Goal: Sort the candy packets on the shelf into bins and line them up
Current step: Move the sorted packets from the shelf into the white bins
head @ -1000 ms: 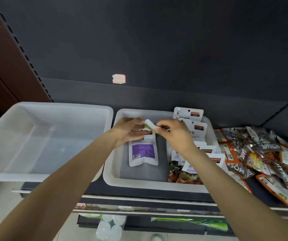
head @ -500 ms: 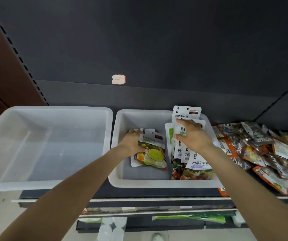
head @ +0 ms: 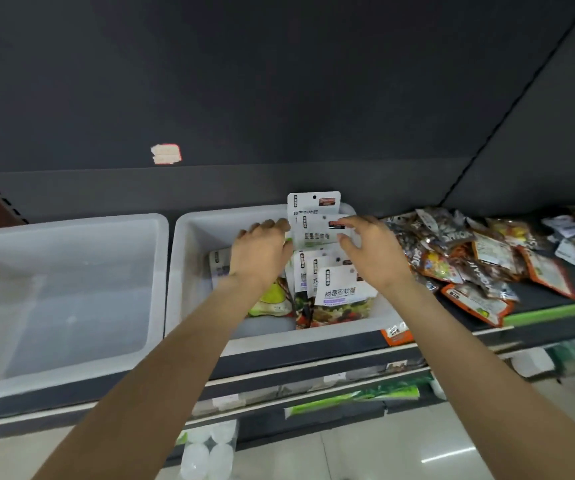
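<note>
Two bins [head: 171, 237] stand side by side on the shelf [head: 539, 299]; loose packets [head: 480, 258] lie right of them.

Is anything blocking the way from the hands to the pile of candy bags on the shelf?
Nothing visible does. The right hand is over the right bin, and the loose candy packets lie just past that bin's right wall, on open shelf.
</note>
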